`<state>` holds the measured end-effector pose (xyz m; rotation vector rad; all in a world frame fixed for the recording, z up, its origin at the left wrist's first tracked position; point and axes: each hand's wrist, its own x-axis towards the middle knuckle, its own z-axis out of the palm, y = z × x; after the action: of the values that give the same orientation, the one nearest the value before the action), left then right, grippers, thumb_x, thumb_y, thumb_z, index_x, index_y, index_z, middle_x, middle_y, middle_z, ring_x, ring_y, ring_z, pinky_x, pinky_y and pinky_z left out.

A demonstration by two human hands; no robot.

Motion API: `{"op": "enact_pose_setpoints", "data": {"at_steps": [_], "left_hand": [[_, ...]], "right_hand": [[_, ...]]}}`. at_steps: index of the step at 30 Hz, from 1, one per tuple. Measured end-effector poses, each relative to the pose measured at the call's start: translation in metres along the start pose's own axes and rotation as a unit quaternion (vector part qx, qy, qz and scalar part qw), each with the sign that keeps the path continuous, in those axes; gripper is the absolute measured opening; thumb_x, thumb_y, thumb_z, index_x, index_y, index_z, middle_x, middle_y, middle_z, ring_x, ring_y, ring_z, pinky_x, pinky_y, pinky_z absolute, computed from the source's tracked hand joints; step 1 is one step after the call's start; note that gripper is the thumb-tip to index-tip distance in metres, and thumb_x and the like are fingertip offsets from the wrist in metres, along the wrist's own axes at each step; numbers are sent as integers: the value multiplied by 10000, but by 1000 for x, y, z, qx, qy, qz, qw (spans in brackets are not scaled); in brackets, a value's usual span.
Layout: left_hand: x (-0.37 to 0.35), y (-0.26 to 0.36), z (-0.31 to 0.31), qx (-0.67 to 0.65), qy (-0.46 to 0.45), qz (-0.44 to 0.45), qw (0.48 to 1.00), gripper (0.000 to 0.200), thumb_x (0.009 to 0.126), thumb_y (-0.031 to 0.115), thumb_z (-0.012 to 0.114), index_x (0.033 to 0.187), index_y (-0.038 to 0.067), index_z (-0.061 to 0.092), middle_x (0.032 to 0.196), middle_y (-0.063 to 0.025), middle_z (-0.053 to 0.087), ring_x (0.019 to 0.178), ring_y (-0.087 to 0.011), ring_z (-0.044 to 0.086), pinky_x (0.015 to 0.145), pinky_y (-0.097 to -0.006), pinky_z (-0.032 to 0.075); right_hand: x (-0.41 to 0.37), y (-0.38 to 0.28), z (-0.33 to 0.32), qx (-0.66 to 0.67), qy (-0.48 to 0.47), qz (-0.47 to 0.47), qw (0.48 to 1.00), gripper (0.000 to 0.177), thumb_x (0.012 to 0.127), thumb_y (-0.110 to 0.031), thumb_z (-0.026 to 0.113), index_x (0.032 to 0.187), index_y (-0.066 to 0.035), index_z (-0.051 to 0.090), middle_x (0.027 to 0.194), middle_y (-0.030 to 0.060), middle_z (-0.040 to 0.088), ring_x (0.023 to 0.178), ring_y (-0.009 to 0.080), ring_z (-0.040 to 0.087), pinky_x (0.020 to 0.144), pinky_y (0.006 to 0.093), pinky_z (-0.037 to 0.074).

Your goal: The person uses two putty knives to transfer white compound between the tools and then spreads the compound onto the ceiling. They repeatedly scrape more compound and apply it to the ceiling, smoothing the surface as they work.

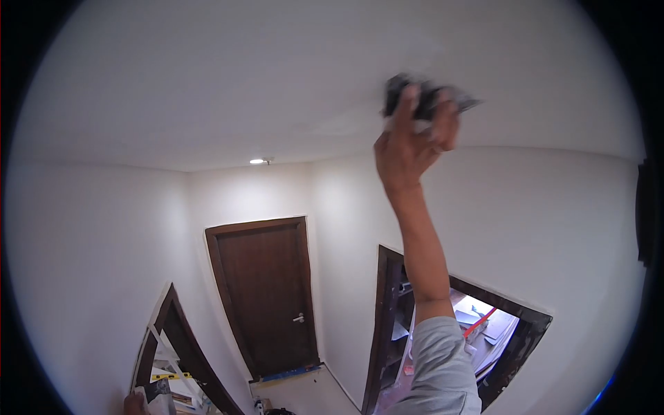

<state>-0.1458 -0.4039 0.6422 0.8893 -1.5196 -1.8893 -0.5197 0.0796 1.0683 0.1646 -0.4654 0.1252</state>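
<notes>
overhead in the head view, the right hand is raised at full arm's reach and clamped on a dark, blurred pad held up at the white ceiling. the pad lies just above the palm, long axis left to right. the left hand sits low at the frame edge; its grip cannot be told.

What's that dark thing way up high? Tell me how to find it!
Look at the big white ceiling, then follow the bare arm up from the grey sleeve. At its top the right hand grips a small dark lump, blurry in the picture, up by the ceiling. It is the only dark thing up there; the little round light nearby glows bright.
</notes>
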Motion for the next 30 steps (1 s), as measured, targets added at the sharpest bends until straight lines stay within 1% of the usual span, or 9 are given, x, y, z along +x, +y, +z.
{"op": "enact_pose_setpoints", "data": {"at_steps": [3, 5, 9, 12, 16, 18, 21, 24, 30], "left_hand": [[-5, 4, -6, 22, -35, 8, 999, 354, 981, 353, 541, 1187, 81, 638, 864, 7, 605, 733, -111, 561, 590, -249, 440], [-18, 14, 15, 1, 6, 10, 1000, 315, 981, 347, 546, 1134, 94, 652, 769, 29, 534, 656, -83, 500, 533, -251, 397], [2, 1, -7, 24, -15, -11, 1000, 290, 992, 334, 530, 1099, 97, 661, 718, 41, 496, 621, -65, 460, 498, -250, 364], [36, -23, -46, 13, -75, -9, 997, 324, 1008, 310, 499, 1142, 54, 646, 881, -15, 607, 745, -118, 551, 608, -280, 459], [-6, 9, 0, 62, -25, 14, 998, 373, 1023, 282, 454, 1211, -2, 605, 1081, -92, 648, 947, -200, 624, 797, -337, 516], [2, 0, -3, -25, -25, -13, 999, 387, 1024, 273, 442, 1228, -22, 586, 1117, -113, 650, 1012, -226, 637, 855, -356, 521], [-3, 2, 0, -10, 1, -16, 1000, 396, 1024, 265, 429, 1251, -30, 565, 1142, -122, 654, 1045, -237, 646, 868, -360, 530], [1, -3, -4, -24, -8, -29, 999, 391, 1024, 263, 428, 1248, -26, 566, 1133, -123, 656, 1019, -241, 655, 859, -370, 537], [-11, 7, 2, -10, -19, -35, 999, 385, 1021, 256, 432, 1253, -23, 562, 1135, -131, 656, 1010, -241, 661, 850, -382, 544]], "right_hand": [[-39, -9, -19, 21, -101, 11, 995, 547, 727, 44, 663, 1231, -167, 661, 1389, 200, 438, 1256, 381, 344, 1009, 502, 372], [-42, -8, -43, 34, -148, 24, 988, 555, 743, 87, 622, 1239, -159, 660, 1393, 215, 432, 1252, 378, 346, 1003, 494, 380], [31, 11, -85, 16, -50, 59, 997, 495, 905, 17, 483, 1397, -37, 486, 1350, 203, 388, 1275, 345, 367, 1009, 467, 355], [84, 34, -77, -61, 21, 19, 998, 487, 963, -82, 463, 1448, -56, 423, 1298, 199, 417, 1246, 325, 370, 971, 465, 290], [97, 24, -44, -74, 80, 10, 994, 486, 937, -111, 501, 1421, -98, 455, 1272, 197, 433, 1197, 312, 353, 957, 466, 268], [83, 15, -41, -66, 37, 11, 997, 556, 895, -95, 571, 1436, -102, 445, 1277, 230, 405, 1189, 334, 332, 961, 476, 270], [38, -16, -25, -59, -20, 55, 997, 664, 827, -26, 661, 1448, -94, 438, 1325, 268, 372, 1191, 379, 311, 955, 454, 295], [-21, -40, 6, 14, -48, 39, 998, 509, 844, -10, 597, 1344, -101, 563, 1384, 256, 387, 1220, 389, 315, 980, 449, 305], [-108, -73, 66, 58, -5, 49, 997, 505, 791, 11, 656, 1268, -147, 610, 1379, 236, 361, 1193, 389, 308, 935, 513, 387]]}}
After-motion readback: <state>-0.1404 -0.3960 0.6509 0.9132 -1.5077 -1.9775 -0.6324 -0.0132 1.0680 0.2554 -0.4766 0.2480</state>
